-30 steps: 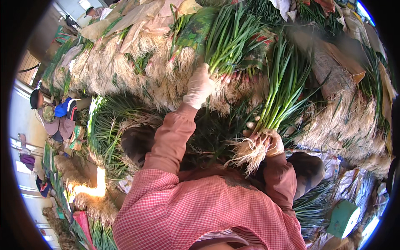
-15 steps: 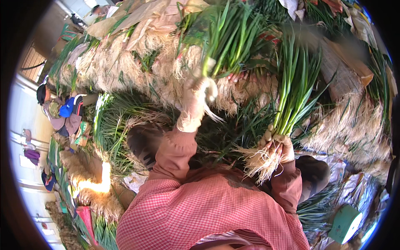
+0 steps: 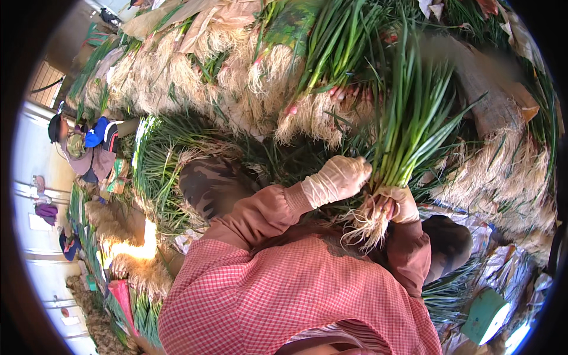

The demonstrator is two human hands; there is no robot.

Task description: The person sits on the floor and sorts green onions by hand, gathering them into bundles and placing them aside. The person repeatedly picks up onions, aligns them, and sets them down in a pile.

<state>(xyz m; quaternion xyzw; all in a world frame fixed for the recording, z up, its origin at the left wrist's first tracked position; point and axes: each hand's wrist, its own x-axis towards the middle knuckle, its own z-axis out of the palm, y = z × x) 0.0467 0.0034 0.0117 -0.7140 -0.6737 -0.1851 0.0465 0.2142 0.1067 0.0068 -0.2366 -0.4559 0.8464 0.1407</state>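
Observation:
In my gloved right hand (image 3: 404, 205) is a bunch of spring onions (image 3: 399, 151), its fingers wrapped round the pale, pinkish lower stems. The green leaves point up and away from me, and the whitish roots (image 3: 368, 228) hang down toward my lap. My gloved left hand (image 3: 338, 180) is closed, its fingertips at the left side of the bunch just above the roots; what it pinches, if anything, is hidden. Beyond my hands lies a heap of more spring onions (image 3: 340, 53), roots turned toward me.
Rooted bundles (image 3: 183, 83) line the long heap, partly under brown paper (image 3: 204, 21). A brown sack-like sheet (image 3: 488, 89) lies at the right. My camouflage-clad knees (image 3: 210, 186) flank the bunch. A green box (image 3: 485, 316) stands low right. People (image 3: 92, 148) are at far left.
My left hand has come down from the heap, toward me and to the right, up against the bunch. My right hand still holds the bunch in nearly the same place.

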